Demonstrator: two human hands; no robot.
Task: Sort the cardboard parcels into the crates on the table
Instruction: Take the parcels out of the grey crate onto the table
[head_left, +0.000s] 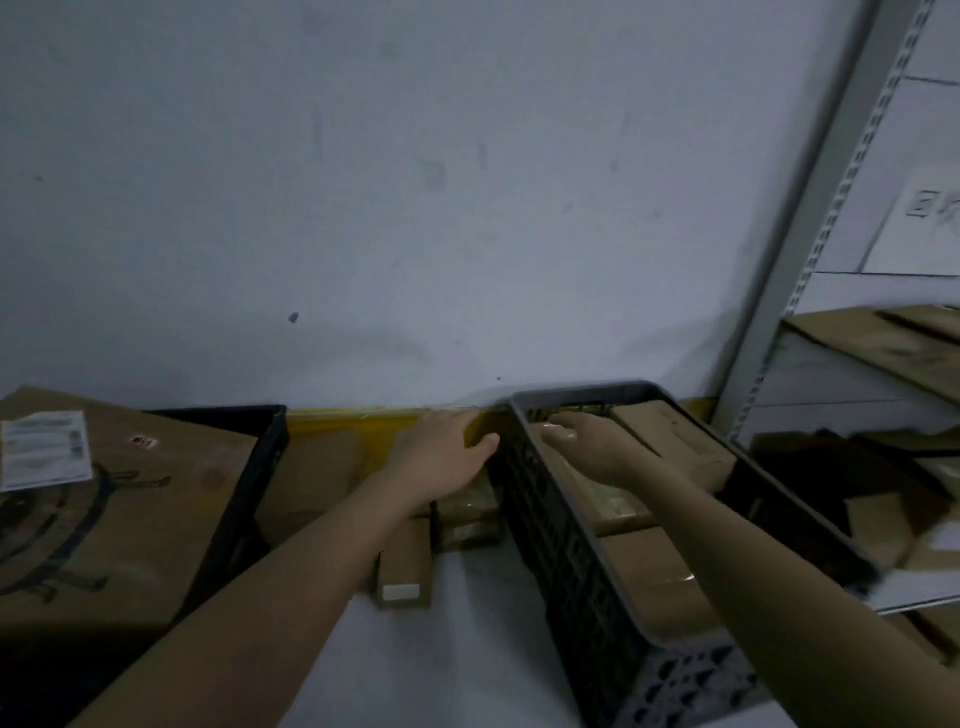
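A black slatted crate (566, 561) stands at the right of the table with several brown cardboard parcels (670, 441) packed inside. My right hand (592, 441) reaches into it, fingers stretched flat above a parcel and holding nothing. My left hand (447, 452) lies just outside the crate's left wall, fingers straight, resting on the taped parcels (467, 514) stacked on the table between the crates. A long thin parcel (405, 571) lies below that stack. A second black crate (260, 467) at the left holds a large cardboard box (119, 519) with a white label.
A yellow strip (363, 426) runs along the table's back edge under the grey-white wall. A grey metal shelf rack (810, 260) stands at the right, its shelves loaded with flat cardboard (883, 353). White table surface (467, 649) shows between my forearms.
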